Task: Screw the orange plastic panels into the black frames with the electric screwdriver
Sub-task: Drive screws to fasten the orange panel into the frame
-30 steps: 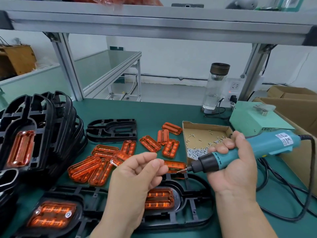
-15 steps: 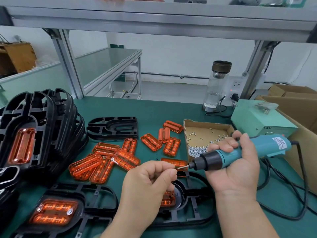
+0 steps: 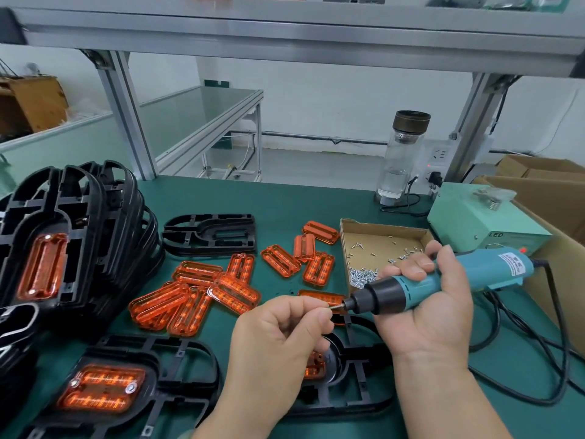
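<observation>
Bench [image 3: 285, 198], green-topped, contents as recorded:

- Right hand [image 3: 427, 312]: wrapped tight round the screwdriver [image 3: 402, 289], bit pointing left.
- Left hand [image 3: 278, 340]: thumb and forefinger closed on a screw [image 3: 328, 307], barely visible, at the bit tip.
- Frame [image 3: 357, 375]: flat under both hands, a panel [image 3: 315, 365] seated in it and mostly hidden by the left hand.
- Second frame [image 3: 177, 359]: front left, fitted panel [image 3: 101, 388] showing two screw heads.
- Loose panels [image 3: 196, 299]: heaped mid-bench, more scattered toward the box.
- Empty frame [image 3: 212, 234]: flat behind the heap.
- Frame stack [image 3: 95, 232]: on edge at far left, the nearest holding a panel.
- Box [image 3: 380, 245]: cardboard, with screws [image 3: 364, 275] gathered in its near corner.
- Bottle [image 3: 400, 156]: upright at the back edge.
</observation>
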### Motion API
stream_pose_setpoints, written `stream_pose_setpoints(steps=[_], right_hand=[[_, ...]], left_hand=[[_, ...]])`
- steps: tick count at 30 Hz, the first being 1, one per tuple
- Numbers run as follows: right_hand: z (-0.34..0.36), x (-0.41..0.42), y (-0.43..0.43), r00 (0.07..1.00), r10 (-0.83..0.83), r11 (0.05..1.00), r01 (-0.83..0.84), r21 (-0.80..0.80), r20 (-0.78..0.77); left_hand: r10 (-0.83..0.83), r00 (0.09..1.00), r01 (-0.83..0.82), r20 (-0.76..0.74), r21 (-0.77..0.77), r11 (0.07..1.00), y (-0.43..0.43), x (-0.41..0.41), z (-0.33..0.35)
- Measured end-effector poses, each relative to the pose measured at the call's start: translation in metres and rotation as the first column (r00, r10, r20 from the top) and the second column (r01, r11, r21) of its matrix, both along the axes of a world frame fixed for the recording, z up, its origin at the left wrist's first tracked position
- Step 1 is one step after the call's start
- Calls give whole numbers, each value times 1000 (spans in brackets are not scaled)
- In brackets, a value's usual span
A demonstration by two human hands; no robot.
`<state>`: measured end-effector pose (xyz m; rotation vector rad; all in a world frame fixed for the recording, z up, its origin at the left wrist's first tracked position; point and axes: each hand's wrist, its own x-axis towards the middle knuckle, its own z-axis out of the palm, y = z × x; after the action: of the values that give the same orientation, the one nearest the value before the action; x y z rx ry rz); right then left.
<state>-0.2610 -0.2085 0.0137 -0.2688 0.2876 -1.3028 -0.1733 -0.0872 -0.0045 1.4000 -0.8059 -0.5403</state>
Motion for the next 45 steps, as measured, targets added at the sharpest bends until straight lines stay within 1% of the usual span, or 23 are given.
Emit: stream_pose_setpoints(steps=[4,12,18,20,22,23,25,26,27,28,30,31,34,36,45], right_hand=[[0,2,2,1000,-20,1000,20,-4,-15],[0,4,5,1000,-10,996,9,-86,-14],[0,-1,1,998,-20,998,16,-65,-54],[1,-4,-4,996,-30,998,25,-56,-84],[2,-7,-8,990,-54,997,45,-66,-134],[2,-8,-10,985,-65,996,54,-74,-159],[2,-10,-11,977,-79,994,62,-87,-197],[2,-11,-11,974,-83,994,65,-94,-211],[2,-11,-11,970,-88,993,66,-101,-226],[2,-10,-11,966,-91,992,66,-111,-241],[2,-9,-11,958,-101,989,67,-134,-269],[1,-9,-11,953,-110,987,71,-144,-283],[0,-9,-11,937,-134,980,77,-183,-323],[0,-8,-11,932,-131,976,61,-208,-339],[1,-2,0,895,-89,952,-52,-301,-437]], left_hand=[[14,1000,-14,-14,10,1000,-1,0,-1],[5,999,-2,-48,63,998,-2,2,-2],[5,999,-7,50,40,999,-3,4,-1],[37,991,-43,128,43,998,0,7,-3],[66,941,-108,333,108,988,4,12,-3],[46,883,-142,467,172,975,6,14,-2],[-84,731,-201,677,332,922,8,17,-1],[-156,654,-239,740,398,885,9,18,-2],[-216,595,-269,774,446,854,9,17,-4],[-267,558,-286,786,484,827,8,16,-6],[-329,519,-306,789,531,790,8,15,-7],[-353,516,-299,780,551,779,8,16,-7],[-383,561,-252,734,592,765,9,22,-9],[-399,553,-240,732,598,764,8,23,-12],[-367,593,-190,717,567,801,4,22,-20]])
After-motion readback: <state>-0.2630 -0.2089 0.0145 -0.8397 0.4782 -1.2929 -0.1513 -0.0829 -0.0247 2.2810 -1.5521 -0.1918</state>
